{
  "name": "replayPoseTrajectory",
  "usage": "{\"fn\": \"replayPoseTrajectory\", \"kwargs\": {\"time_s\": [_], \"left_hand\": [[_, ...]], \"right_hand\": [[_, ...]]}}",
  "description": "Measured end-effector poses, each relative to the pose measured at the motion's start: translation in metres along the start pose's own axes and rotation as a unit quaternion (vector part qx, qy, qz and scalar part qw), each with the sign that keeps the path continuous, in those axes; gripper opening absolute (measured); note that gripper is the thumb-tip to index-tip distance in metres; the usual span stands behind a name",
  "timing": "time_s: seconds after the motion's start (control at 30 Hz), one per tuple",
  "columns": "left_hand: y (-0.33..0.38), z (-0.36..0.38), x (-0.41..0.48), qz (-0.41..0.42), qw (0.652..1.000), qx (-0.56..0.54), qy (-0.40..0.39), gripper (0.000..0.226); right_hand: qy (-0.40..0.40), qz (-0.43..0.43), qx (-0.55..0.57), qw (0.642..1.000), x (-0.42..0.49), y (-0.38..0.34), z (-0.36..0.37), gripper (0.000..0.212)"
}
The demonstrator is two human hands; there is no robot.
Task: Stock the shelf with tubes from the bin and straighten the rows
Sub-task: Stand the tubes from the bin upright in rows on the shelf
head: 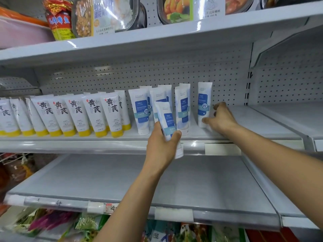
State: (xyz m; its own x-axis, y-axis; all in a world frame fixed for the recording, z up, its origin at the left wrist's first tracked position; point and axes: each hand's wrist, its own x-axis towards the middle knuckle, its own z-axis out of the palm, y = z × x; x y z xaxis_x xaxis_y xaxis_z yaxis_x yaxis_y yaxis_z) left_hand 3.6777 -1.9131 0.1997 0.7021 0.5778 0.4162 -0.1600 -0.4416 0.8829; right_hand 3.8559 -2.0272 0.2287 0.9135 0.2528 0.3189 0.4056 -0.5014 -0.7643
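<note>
My left hand (161,142) grips a white tube with a blue label (166,119), cap down, in front of the middle shelf (253,123). My right hand (220,117) reaches onto that shelf, and its thumb and curled fingers are around the base of the rightmost blue-label tube (204,103), which stands upright. Left of it stand several more blue-label tubes (182,107), some leaning. A long row of white tubes with yellow caps (90,114) fills the shelf's left part. The bin is out of view.
Right of my right hand the middle shelf is bare. The shelf below (139,180) holds nothing. Food packs (104,14) stand on the top shelf. Bagged goods (87,226) lie under the lowest shelf edge. A white upright (250,75) divides the shelving bays.
</note>
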Motion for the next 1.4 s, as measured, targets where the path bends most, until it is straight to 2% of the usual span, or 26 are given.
{"fn": "replayPoseTrajectory", "kwargs": {"time_s": [0.07,0.1,0.17,0.27,0.33,0.43,0.5,0.63,0.73,0.9,1.1,1.23,1.4], "left_hand": [[0.000,0.001,-0.001,0.000,1.000,-0.012,-0.001,0.033],[0.001,0.003,-0.001,0.000,1.000,-0.016,-0.001,0.032],[0.002,0.006,-0.003,0.003,1.000,-0.020,0.001,0.032],[0.006,0.012,-0.004,0.011,1.000,-0.029,-0.001,0.033],[0.009,0.015,-0.006,0.011,0.999,-0.033,-0.001,0.033],[0.013,0.018,-0.007,0.008,0.999,-0.047,0.005,0.032],[0.016,0.018,-0.008,0.013,0.999,-0.042,0.001,0.030],[0.020,0.014,-0.008,0.017,0.999,-0.029,-0.029,0.027],[0.019,0.006,-0.009,0.026,0.998,0.033,-0.051,0.034],[0.010,-0.003,-0.013,0.069,0.974,0.207,-0.054,0.030],[-0.001,-0.006,-0.013,0.088,0.943,0.317,-0.055,0.030],[-0.005,-0.009,-0.012,0.082,0.940,0.326,-0.054,0.030],[-0.007,-0.008,-0.010,0.081,0.939,0.330,-0.056,0.030]], "right_hand": [[0.035,-0.052,0.015,0.998,-0.014,-0.002,-0.005,0.047],[0.026,-0.080,0.039,0.996,-0.023,-0.006,-0.007,0.037],[-0.057,-0.127,0.077,0.987,-0.043,-0.016,-0.013,0.028],[-0.262,-0.155,0.065,0.950,-0.073,-0.031,-0.019,0.038],[-0.299,-0.167,0.008,0.939,-0.084,-0.036,-0.015,0.043],[-0.236,-0.208,-0.052,0.948,-0.093,-0.037,-0.008,0.034],[-0.209,-0.214,-0.040,0.953,-0.096,-0.038,-0.007,0.023],[-0.194,-0.197,0.004,0.961,-0.093,-0.036,-0.011,0.019],[-0.157,-0.164,0.061,0.972,-0.079,-0.032,-0.016,0.035],[-0.085,-0.120,0.070,0.987,-0.059,-0.024,-0.023,0.040],[-0.085,-0.077,0.038,0.993,-0.044,-0.011,-0.017,0.045],[-0.087,-0.073,0.023,0.993,-0.041,-0.009,-0.013,0.040],[-0.096,-0.068,0.007,0.993,-0.039,-0.011,-0.011,0.049]]}}
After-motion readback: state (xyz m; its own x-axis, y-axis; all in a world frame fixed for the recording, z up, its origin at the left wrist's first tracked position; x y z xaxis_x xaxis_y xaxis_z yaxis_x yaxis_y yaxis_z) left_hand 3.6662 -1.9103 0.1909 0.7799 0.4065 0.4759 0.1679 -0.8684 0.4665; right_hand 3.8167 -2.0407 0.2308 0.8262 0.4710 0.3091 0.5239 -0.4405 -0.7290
